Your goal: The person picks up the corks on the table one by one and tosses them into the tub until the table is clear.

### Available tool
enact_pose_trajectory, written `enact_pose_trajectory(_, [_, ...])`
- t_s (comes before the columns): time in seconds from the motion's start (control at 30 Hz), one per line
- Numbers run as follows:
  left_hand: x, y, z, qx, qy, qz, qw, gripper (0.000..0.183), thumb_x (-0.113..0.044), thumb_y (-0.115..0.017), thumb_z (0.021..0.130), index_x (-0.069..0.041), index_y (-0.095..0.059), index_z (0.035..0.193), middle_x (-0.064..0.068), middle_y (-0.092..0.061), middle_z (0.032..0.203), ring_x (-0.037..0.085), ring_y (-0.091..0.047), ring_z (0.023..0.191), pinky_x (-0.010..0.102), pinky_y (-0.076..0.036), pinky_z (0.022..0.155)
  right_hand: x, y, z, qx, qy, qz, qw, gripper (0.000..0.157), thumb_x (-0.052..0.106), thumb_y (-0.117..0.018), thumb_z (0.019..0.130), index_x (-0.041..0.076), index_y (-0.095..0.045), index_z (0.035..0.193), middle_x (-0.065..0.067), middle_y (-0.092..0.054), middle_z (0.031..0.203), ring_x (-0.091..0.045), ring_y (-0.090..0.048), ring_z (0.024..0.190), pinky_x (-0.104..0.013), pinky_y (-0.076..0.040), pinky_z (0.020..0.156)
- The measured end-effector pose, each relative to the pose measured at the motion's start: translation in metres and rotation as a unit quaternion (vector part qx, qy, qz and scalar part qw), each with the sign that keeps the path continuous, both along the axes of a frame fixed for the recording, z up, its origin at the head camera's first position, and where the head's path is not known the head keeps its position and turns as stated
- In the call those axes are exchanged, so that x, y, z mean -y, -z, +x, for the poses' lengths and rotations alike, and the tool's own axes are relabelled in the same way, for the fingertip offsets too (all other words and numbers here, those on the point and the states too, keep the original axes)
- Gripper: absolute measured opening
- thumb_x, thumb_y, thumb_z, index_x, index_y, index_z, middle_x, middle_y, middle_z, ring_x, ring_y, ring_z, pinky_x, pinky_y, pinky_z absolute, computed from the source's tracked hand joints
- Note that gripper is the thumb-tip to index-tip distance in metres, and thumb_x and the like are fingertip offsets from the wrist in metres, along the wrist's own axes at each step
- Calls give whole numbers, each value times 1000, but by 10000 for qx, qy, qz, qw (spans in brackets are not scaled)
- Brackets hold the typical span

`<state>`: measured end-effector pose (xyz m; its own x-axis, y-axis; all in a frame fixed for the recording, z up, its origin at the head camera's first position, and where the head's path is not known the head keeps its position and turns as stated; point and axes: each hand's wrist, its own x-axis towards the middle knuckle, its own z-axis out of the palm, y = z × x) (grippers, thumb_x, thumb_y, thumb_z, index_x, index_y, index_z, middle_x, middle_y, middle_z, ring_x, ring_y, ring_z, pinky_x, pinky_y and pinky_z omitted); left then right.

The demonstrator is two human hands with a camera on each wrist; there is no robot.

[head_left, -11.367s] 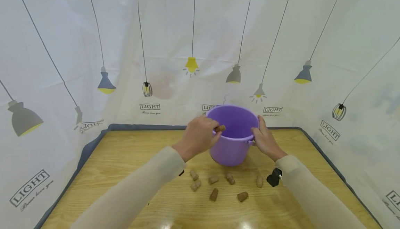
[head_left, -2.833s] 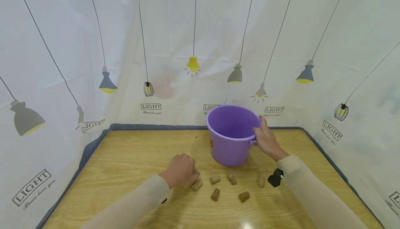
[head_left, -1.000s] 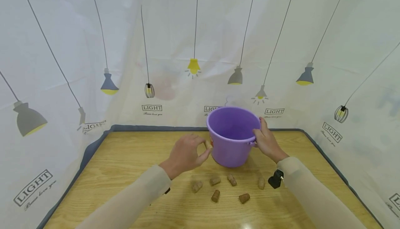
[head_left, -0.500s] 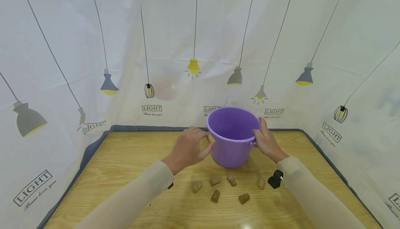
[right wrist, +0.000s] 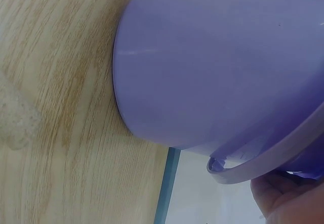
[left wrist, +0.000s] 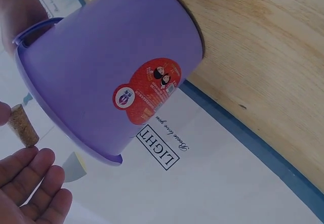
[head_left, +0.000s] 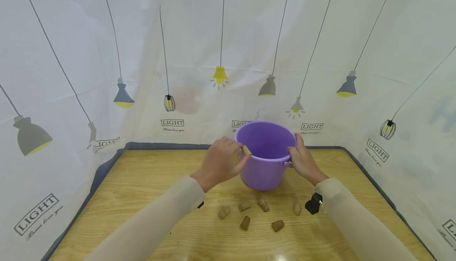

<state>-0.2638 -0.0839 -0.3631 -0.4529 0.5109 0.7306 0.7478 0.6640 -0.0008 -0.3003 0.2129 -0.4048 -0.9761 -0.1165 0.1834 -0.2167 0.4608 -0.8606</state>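
Note:
A purple plastic bucket (head_left: 263, 176) stands at the back of the wooden table. Its inner wall shows in the head view, but its floor is hidden. My left hand (head_left: 221, 161) pinches a cork (head_left: 246, 150) between thumb and fingertips, right at the bucket's left rim. In the left wrist view the cork (left wrist: 24, 125) sits between thumb and fingers, beside the rim. On the right, my right hand (head_left: 303, 161) grips the bucket's rim near the handle joint. The right wrist view catches the bucket's handle (right wrist: 268, 163) by those fingers.
Several loose corks lie on the table (head_left: 142, 197) in front of the bucket, among them a dark one (head_left: 245, 223) and a pale one (head_left: 297, 208). A cloth (head_left: 199, 106) printed with lamps hangs around the table's back and sides.
My left hand picked a cork from the left of the group, and has lifted it up and right to the bucket's rim. My right hand has kept hold of the bucket throughout.

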Motion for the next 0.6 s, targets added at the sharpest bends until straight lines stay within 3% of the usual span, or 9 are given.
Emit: enact_pose_trajectory(0.6, [-18, -6, -9, 25, 22, -11, 10000, 15, -26, -75, 91, -12, -74, 88, 1, -72, 82, 17, -56, 72, 32, -49, 66, 1, -2, 1, 29, -50, -5, 10000, 68, 23, -32, 108, 9, 4, 164, -37, -30, 156, -46, -56, 123, -37, -61, 84])
